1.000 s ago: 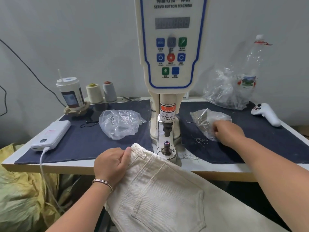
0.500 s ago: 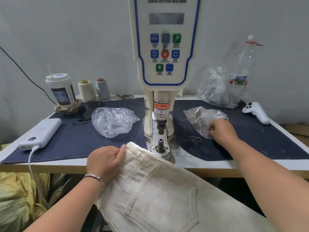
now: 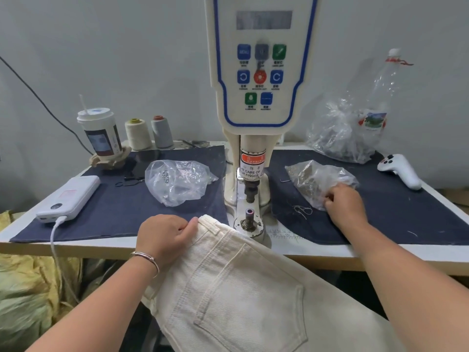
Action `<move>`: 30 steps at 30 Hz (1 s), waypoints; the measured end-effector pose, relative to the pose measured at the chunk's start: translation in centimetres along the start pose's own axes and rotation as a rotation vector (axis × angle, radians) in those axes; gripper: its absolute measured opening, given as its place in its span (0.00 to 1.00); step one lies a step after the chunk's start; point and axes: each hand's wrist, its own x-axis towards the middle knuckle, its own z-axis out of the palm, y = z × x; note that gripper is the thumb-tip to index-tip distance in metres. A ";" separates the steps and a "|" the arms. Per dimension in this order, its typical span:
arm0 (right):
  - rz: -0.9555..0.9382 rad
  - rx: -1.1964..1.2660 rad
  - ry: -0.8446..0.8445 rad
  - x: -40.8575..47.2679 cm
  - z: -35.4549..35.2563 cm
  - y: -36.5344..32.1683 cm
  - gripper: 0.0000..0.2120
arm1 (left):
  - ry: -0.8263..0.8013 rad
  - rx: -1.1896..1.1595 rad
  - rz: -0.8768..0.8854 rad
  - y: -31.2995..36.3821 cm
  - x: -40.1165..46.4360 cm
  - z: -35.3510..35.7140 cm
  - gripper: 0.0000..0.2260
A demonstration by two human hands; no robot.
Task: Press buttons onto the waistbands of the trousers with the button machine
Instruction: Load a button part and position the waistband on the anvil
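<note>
Two hands share the work: the left hand (image 3: 166, 237) grips the trousers (image 3: 228, 288) at the waistband, just left of the machine's lower die (image 3: 249, 219). The right hand (image 3: 345, 204) lies further right, its curled fingers pinching into the button bag (image 3: 317, 181).
</note>
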 end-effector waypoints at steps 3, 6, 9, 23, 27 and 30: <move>-0.021 -0.020 -0.022 -0.1 -0.1 0.0 0.10 | -0.001 -0.004 0.001 -0.1 -0.1 0.1 0.26; -0.021 -0.056 -0.032 -0.1 0.0 0.2 0.10 | 0.000 -0.012 -0.014 0.0 -0.1 0.2 0.26; 0.008 -0.053 -0.005 -0.1 0.2 0.4 0.09 | -0.002 -0.008 -0.017 0.1 -0.1 0.1 0.26; 0.138 -0.015 -0.330 1.3 -1.0 -0.3 0.11 | -0.026 -0.009 -0.051 0.1 -0.1 0.1 0.26; 0.143 -0.027 -0.377 1.7 -1.9 -0.7 0.12 | -0.028 -0.021 -0.046 0.2 -0.1 0.0 0.26; 0.111 0.013 -0.309 1.2 -1.6 -0.4 0.09 | -0.037 -0.019 -0.052 0.2 -0.1 0.0 0.26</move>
